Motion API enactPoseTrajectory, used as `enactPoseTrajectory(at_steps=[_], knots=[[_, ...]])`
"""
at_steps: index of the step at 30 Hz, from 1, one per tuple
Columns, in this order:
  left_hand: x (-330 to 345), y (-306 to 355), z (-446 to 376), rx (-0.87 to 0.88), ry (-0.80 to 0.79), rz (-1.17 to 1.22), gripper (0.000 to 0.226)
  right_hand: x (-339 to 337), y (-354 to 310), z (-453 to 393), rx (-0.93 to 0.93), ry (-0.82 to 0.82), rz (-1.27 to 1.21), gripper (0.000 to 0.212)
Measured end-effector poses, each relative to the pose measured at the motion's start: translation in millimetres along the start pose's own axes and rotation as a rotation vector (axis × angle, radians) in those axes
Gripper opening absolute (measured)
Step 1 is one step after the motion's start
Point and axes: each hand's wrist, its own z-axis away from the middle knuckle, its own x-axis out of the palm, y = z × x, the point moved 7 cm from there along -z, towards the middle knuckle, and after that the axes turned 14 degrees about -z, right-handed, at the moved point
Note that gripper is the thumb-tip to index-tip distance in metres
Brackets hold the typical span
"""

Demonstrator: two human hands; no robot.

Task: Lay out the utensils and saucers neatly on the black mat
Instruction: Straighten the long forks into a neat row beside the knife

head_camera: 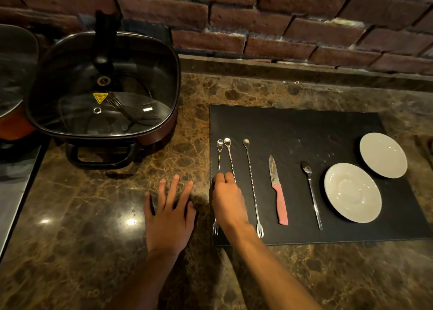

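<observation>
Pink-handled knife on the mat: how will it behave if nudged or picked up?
The knife lies flat on the black mat, so it should slide rather than roll. It looks small and stiff, probably light. The bare blade points away from the right hand, so the handle is likely the safer grip.

Left hand [169, 212] flat; right hand [228, 200] curled, gripping.

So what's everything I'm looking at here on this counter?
black mat: one, black, on the counter at right
long twisted bar spoons: three, silver, left part of the mat, fork-tipped ends towards the person
knife: one, pink handle, mid-mat
teaspoon: one, silver, right of the knife
saucers: two, white, right part of the mat
electric pan: one, dark, glass lid, at left
brick wall: behind
left hand: flat on the counter
right hand: pinching the two leftmost spoons
</observation>
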Motion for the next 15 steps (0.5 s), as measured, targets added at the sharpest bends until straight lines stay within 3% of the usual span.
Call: enactPoseTrajectory(at_steps=[7,15], knots=[[2.0,-0.6,0.3,0.002,0.006,-0.003,0.057,-4.0,1.5,1.4,-0.049,0.027,-0.031,0.026],[1.5,-1.2,0.3,0.002,0.011,0.007,0.057,-34.7,23.5,-5.4,-0.013,0.222,-0.056,0.014]])
